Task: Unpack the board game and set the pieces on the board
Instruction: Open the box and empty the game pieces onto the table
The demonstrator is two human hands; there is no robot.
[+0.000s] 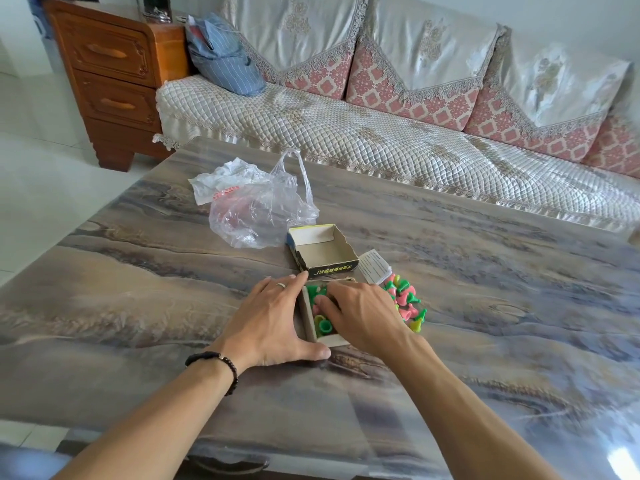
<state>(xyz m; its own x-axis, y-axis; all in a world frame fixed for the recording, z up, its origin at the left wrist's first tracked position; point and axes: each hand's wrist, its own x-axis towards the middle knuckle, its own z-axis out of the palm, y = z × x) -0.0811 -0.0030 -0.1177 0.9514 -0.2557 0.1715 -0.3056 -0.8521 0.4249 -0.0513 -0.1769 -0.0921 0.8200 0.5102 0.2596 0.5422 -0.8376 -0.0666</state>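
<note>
A small cardboard box tray sits on the marbled table and holds green, pink and yellow plastic game pieces. My left hand grips the tray's left side, thumb at its near corner. My right hand reaches into the tray with curled fingers among the pieces; what they pinch is hidden. A heap of the same pieces lies just right of the tray. The empty box lid lies upside down behind it, beside a folded paper sheet.
A crumpled clear plastic bag with white paper lies behind and left of the lid. A quilted sofa runs along the far table edge. A wooden drawer cabinet stands at the back left.
</note>
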